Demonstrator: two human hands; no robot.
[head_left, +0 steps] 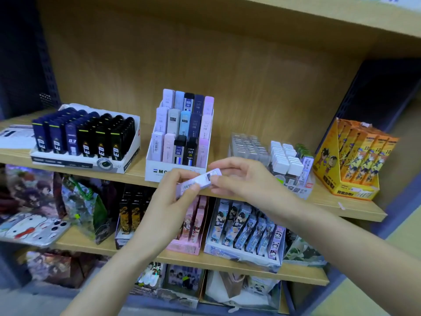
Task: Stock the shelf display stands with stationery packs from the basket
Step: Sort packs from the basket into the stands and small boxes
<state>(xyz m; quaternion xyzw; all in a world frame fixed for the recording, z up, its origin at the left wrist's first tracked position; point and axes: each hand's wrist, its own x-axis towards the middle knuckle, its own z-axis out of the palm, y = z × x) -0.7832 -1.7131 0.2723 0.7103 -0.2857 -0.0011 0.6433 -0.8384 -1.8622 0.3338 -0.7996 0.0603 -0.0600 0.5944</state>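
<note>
Just before the front edge of the shelf board [341,207], a slim lilac pack [201,180] is held in the air between two hands. It is a little in front of the white tiered stand [156,172], which sits near the middle of this edge. The left hand [177,199] pinches the lower end with thumb and curled fingers. The right hand [241,179] pinches the upper end in the same way, so both are closed on the pack alone. The basket I cannot see from here.

I think the danger is at the moment of placing. The pack is thin and only fingertips hold it, so when one hand lets go it may slip and drop to the lower shelves. Also the three rows of the stand look full; I find no clear gap. If the pack is forced in, the upright packs can lean or fall, or the light stand can slide toward the back. The clear cases [248,145] just beside it could be knocked by the right wrist.
</note>
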